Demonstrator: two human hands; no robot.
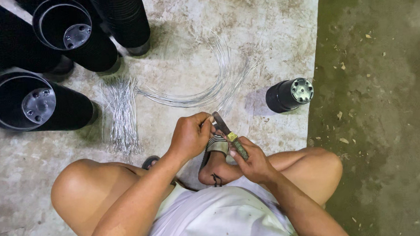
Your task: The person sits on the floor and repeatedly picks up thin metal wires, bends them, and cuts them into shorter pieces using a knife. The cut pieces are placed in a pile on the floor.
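Stained concrete floor (262, 26), black pots (62, 25), wire bundle (120, 115), pliers (229, 133)

Left hand (189, 135): curled, back facing up, fingertips pinched together at the tip of the pliers (228, 133).
Right hand (254, 161): closed around the pliers' handles, thumb lying along them.
Hands together: close, almost touching, above the crossed feet.
Forearms: bare, both angled inward from the lower edge towards the middle.
Legs: bare knees spread wide, left and right, person seated low.
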